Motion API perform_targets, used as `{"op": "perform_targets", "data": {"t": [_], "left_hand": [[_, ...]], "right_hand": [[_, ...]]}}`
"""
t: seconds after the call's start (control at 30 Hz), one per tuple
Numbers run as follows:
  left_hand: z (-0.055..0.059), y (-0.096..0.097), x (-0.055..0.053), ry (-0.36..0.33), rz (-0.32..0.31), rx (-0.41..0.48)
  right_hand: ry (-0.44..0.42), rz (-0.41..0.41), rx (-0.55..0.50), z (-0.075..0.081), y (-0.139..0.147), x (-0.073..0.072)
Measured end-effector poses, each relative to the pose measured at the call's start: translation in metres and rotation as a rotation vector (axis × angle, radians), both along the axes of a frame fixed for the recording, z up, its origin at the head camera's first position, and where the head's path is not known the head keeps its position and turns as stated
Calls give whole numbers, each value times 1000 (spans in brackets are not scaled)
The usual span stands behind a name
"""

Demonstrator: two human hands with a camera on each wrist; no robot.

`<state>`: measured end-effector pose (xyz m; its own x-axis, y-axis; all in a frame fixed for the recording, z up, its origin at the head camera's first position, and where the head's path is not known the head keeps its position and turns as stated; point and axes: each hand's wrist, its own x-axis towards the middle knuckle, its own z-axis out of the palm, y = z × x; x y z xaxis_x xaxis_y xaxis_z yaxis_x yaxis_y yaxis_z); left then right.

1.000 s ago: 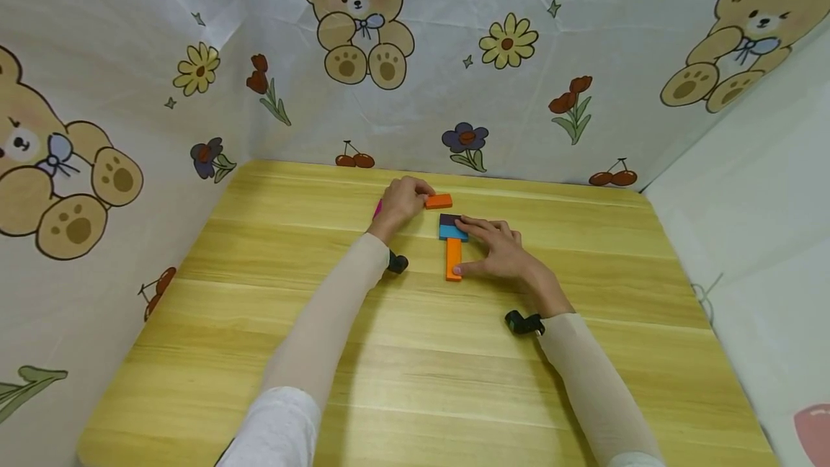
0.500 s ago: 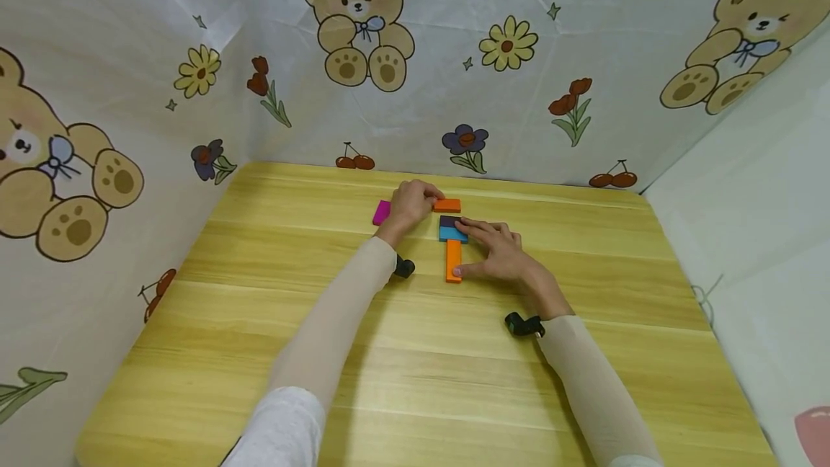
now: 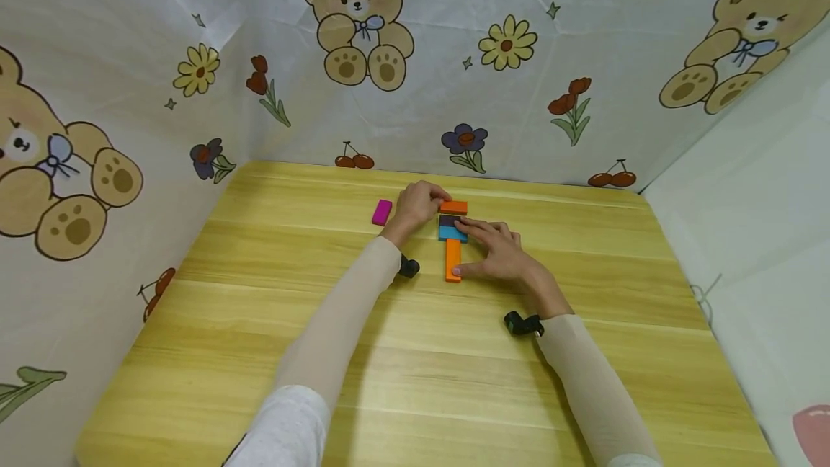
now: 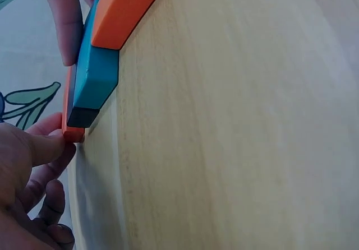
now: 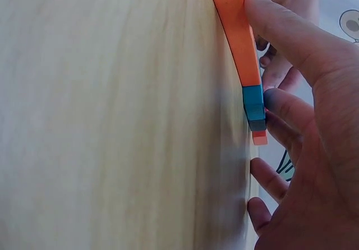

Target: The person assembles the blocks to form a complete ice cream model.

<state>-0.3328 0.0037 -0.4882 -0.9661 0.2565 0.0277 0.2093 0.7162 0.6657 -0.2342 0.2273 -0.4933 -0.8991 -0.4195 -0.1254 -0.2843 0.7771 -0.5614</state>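
My left hand (image 3: 417, 207) pinches the left end of a red-orange block (image 3: 454, 207) between thumb and fingertips, as the left wrist view also shows. This block lies crosswise just behind a dark purple block (image 3: 447, 220), with a blue block (image 3: 452, 234) against the near side of the purple one. From the blue block an orange block (image 3: 453, 254) runs lengthwise toward me, forming a T shape. My right hand (image 3: 499, 254) is spread, its thumb tip touching the orange block and its fingertips resting on the purple and blue blocks. A magenta block (image 3: 382, 212) lies left of my left hand.
All the blocks lie on a wooden table (image 3: 402, 366) with pale yellow grain. A white cloth (image 3: 428, 107) printed with bears and flowers hangs along its back and left edges. A black wrist camera (image 3: 521, 323) sits at my right wrist.
My left hand has moved the red-orange block to the right and slightly nearer, in behind the purple block. The magenta block has come into full view. My right hand has stayed in place.
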Motion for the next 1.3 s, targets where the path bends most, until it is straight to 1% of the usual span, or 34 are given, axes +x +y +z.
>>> {"op": "perform_targets", "data": {"t": [0.27,0.47,0.63,0.77,0.93,1.03,1.17,1.3], "left_hand": [[2,-3,1,2,-25,-21],[3,-3,4,6,-36,-52],[4,-2,7,40,-63,-97],[3,-4,7,51,-61,-116],[2,-6,7,44,-69,-112],[2,-8,8,34,-84,-103],[3,-11,10,19,-102,-83],[2,-13,13,27,-109,-75]], "right_hand": [[-5,-6,-8,-1,0,-1],[-8,-11,-5,-1,0,-1],[-14,-19,4,-1,1,0],[-17,-8,8,0,-1,-1],[-30,13,42,4,-3,-3],[-45,10,52,6,-2,-3],[-45,20,59,5,-2,-3],[-38,30,57,4,-2,-2]]}}
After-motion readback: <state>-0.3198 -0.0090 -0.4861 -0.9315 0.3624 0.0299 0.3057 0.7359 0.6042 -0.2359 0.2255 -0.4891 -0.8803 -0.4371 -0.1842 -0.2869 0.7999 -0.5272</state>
